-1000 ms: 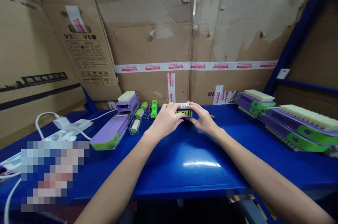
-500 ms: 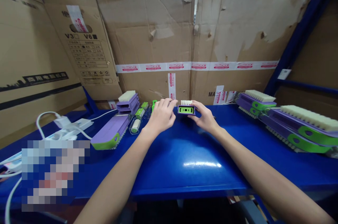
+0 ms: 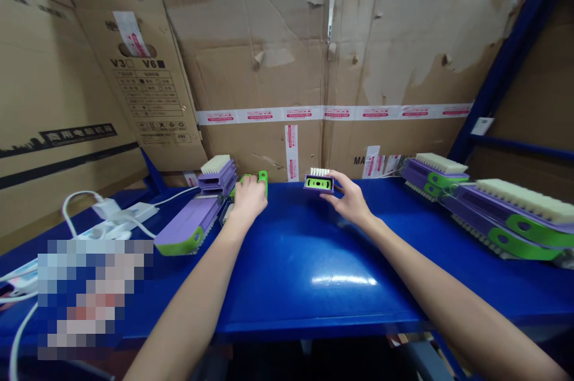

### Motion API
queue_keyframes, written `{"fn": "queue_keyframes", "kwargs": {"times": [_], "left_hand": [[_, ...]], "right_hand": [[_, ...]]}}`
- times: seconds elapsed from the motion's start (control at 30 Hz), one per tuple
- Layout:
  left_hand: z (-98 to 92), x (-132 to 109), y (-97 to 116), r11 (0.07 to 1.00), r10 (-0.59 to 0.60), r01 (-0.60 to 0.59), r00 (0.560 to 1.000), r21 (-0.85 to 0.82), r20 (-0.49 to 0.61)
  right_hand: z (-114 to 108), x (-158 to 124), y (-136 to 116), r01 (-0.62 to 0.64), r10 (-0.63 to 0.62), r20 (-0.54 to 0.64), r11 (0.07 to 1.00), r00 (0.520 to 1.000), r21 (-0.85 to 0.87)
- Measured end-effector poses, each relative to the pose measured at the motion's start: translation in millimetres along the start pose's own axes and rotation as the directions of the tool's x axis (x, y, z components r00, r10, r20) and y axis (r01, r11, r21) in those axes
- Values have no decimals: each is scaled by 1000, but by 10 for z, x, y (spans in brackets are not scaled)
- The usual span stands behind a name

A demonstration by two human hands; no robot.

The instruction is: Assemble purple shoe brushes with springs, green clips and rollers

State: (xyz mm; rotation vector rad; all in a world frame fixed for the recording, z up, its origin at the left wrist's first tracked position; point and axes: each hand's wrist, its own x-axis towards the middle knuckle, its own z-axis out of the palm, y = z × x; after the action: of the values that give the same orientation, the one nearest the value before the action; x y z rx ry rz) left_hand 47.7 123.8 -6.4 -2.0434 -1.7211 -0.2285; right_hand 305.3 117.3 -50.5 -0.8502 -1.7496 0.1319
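Note:
In my right hand (image 3: 350,198) is a purple brush body (image 3: 318,183) with white bristles on top; fingers and thumb pinch its right side. Its end facing me is a purple frame around a green insert with dark slots. My left hand (image 3: 249,197) reaches down over small parts at the back left, fingers bent and fingertips hidden. A bright green part (image 3: 263,176) shows right beside those fingers. Whether the left hand grips anything is hidden. Just left of it, a purple brush (image 3: 188,222) with a green end lies on the blue table.
More purple brush pieces (image 3: 217,174) are stacked behind that brush. Purple and green brushes (image 3: 515,219) lie at the right. A white power strip (image 3: 130,213) with cables sits at the left. Cardboard sheets (image 3: 264,70) wall off the back of the blue table (image 3: 314,261).
My left hand has moved left, from beside the held brush body to the small parts, covering several of them. My right hand stays nearly still, keeping its grip on the brush body.

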Motion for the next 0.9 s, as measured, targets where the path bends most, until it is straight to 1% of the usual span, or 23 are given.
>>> {"fn": "queue_keyframes", "kwargs": {"times": [0.17, 0.27, 0.43, 0.6, 0.73, 0.9], "left_hand": [[9, 27, -153, 998, -64, 63, 996, 20, 60], [15, 41, -198, 998, -67, 65, 994, 19, 83], [12, 32, -189, 1000, -14, 14, 995, 5, 101], [74, 21, -178, 999, 18, -14, 993, -34, 119], [109, 35, -154, 994, 98, -90, 984, -56, 152], [76, 48, -61, 980, 188, -177, 972, -87, 138]], "right_hand": [[-8, 12, -36, -28, 28, -5, 999, 1000, 16], [-11, 18, -38, -49, 49, -14, 998, 999, 25], [-10, 18, -33, -57, 57, -12, 998, 998, 26], [-8, 12, -29, -40, 40, -12, 999, 999, 25], [-9, 13, -37, -37, 37, -10, 999, 999, 22], [-7, 14, -49, -21, 22, -11, 999, 1000, 28]]}}
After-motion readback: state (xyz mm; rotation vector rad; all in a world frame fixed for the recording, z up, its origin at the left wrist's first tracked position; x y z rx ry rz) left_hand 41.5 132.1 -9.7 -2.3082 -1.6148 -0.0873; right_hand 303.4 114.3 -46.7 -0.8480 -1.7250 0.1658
